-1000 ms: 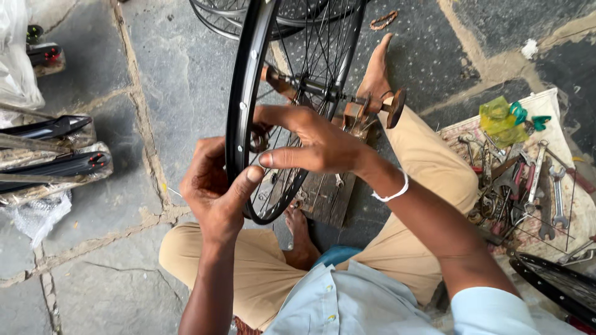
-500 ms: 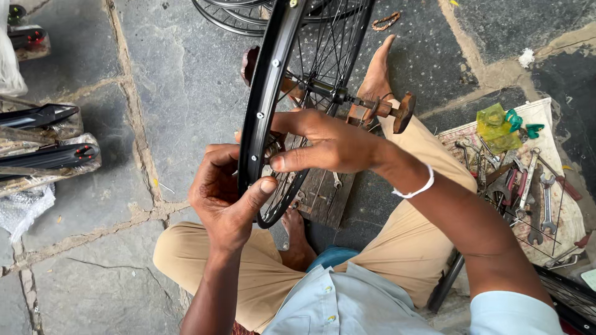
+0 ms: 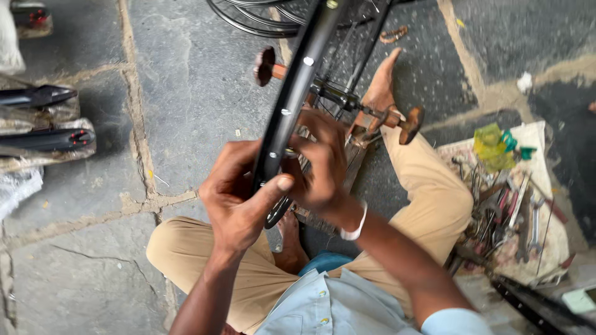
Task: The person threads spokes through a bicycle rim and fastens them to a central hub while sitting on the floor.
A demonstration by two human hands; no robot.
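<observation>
The left hand (image 3: pixel 233 198) grips the black bicycle wheel rim (image 3: pixel 292 102) from the outer side, thumb pressed across its edge, while the right hand (image 3: pixel 320 164) closes its fingertips on the rim's inner face among the spokes (image 3: pixel 347 56), the two hands meeting at the same low point of the rim. The wheel stands upright on a rusty truing stand (image 3: pixel 372 118) between the seated person's knees, above the stone floor (image 3: pixel 186 80). A cloth strewn with wrenches and other tools (image 3: pixel 515 211) lies to the right, and black wrapped parts (image 3: pixel 43 139) lie at far left.

Light-blue shirt (image 3: pixel 329 307), tan trousers (image 3: pixel 186 248), white wristband (image 3: pixel 355 228)
</observation>
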